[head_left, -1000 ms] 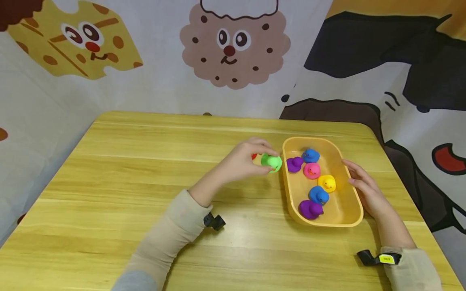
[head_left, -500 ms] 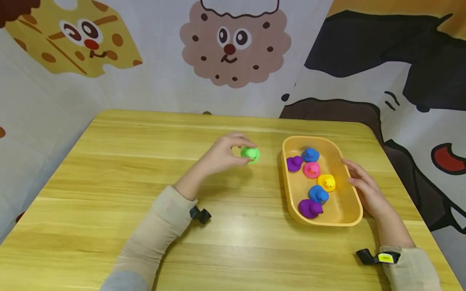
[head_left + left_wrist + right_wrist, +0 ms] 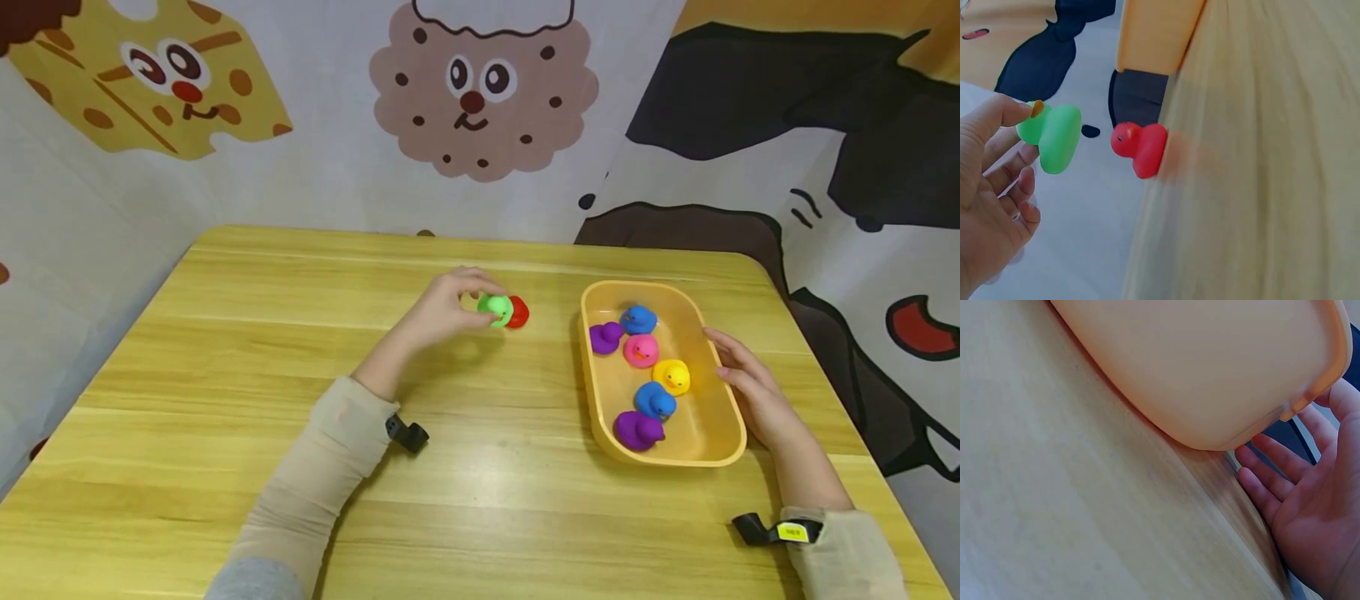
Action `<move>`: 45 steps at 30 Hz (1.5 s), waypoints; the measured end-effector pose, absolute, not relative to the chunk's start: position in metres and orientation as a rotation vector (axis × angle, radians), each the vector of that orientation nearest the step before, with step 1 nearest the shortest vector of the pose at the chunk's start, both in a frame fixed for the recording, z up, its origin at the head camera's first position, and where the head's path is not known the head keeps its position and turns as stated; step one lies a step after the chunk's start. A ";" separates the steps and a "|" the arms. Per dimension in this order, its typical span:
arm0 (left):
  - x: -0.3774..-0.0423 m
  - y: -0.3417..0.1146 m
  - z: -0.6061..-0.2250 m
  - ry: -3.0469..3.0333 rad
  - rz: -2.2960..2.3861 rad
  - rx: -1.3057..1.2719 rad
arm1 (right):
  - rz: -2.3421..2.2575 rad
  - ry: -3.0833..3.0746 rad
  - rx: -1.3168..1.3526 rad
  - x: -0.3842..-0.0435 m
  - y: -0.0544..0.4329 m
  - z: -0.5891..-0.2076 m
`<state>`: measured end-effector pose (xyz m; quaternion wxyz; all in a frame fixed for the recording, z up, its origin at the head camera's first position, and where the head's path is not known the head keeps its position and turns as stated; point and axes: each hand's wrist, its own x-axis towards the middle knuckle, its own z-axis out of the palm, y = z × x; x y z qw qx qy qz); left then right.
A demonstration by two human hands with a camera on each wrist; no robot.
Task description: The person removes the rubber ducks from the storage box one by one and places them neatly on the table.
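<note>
- Well, from where I stand, taking twelve o'clock as straight away from the person, the left hand (image 3: pixel 447 308) has a green duck (image 3: pixel 496 311) pinched between thumb and fingers, and the left wrist view shows it held clear of the tabletop (image 3: pixel 465 500).
- A red duck (image 3: pixel 520 312) sits on the tabletop just beside it, towards three o'clock. If the left hand swept that way while low, I'd expect the green one to knock it over or send it sliding.
- The pinch looks light and near the duck's head; should the thumb slip on that smooth surface, the duck could pop out and tumble.
- The right hand (image 3: pixel 759 390) touches the tub (image 3: pixel 701 423) at its three o'clock side, fingers loosely extended rather than wrapped round. A careless push could slide the tub towards nine o'clock; how firm that touch is, I can't tell.
- Inside, a purple duck (image 3: pixel 605 337) at ten and a blue duck (image 3: pixel 639 320) at eleven crowd the near wall. Anything dropped there might bounce off them or catch the rim.
- The bare floor at five o'clock looks more forgiving, though reaching it would mean crossing the other ducks.
</note>
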<state>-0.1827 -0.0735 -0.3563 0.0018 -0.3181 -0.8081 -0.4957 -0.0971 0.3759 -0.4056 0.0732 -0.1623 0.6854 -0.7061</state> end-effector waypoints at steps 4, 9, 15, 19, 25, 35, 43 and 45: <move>-0.186 -0.077 -0.361 -2.544 -1.572 -0.964 | -2.112 2.067 -0.483 -0.097 0.376 -0.406; -0.190 -0.081 -0.365 -2.567 -1.579 -0.916 | -2.113 2.065 -0.487 -0.097 0.376 -0.406; -0.195 -0.085 -0.373 -2.611 -1.542 -0.885 | -2.117 2.059 -0.497 -0.096 0.376 -0.405; -0.198 -0.086 -0.379 -2.639 -1.534 -0.846 | -2.114 2.055 -0.497 -0.096 0.376 -0.405; -0.202 -0.087 -0.388 -2.653 -1.551 -0.824 | -2.108 2.052 -0.482 -0.095 0.376 -0.404; -0.206 -0.087 -0.400 -2.651 -1.590 -0.815 | -2.111 2.055 -0.488 -0.095 0.376 -0.405; -0.208 -0.089 -0.406 -2.670 -1.607 -0.772 | -2.107 2.067 -0.485 -0.096 0.376 -0.405; -0.209 -0.089 -0.406 -2.678 -1.595 -0.768 | -2.107 2.069 -0.484 -0.096 0.375 -0.405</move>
